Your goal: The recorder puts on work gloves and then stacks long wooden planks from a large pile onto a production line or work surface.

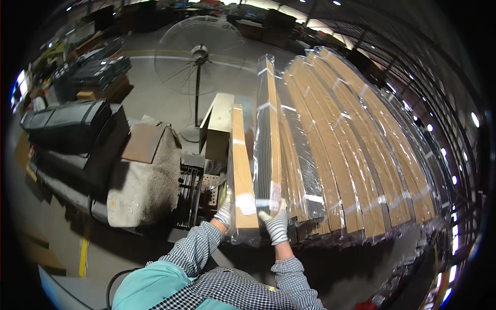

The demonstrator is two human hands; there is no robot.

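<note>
Two long, plastic-wrapped bundles stand side by side, lengthwise away from the viewer.
The cardboard-faced bundle (241,168) on the left carries a white label near its near end; the ribbed grey bundle (263,150), edged with brown cardboard, is crossed by pale bands.

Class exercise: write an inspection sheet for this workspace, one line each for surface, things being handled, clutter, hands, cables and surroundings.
Surface: support beneath the bundles mostly hidden; grey floor beyond.
Things being handled: cardboard-faced bundle and dark ribbed bundle, side by side, in clear plastic; more wrapped bundles to the right.
Clutter: brown sheet on grey cloth, left.
Hands: gloved left hand beside the cardboard-faced bundle, fingers mostly hidden; gloved right hand grips the ribbed bundle's near end.
Cables: dark cable-like curve, lower left; identity unclear.
Surroundings: pedestal fan, yellow floor line, roof lights.
</note>
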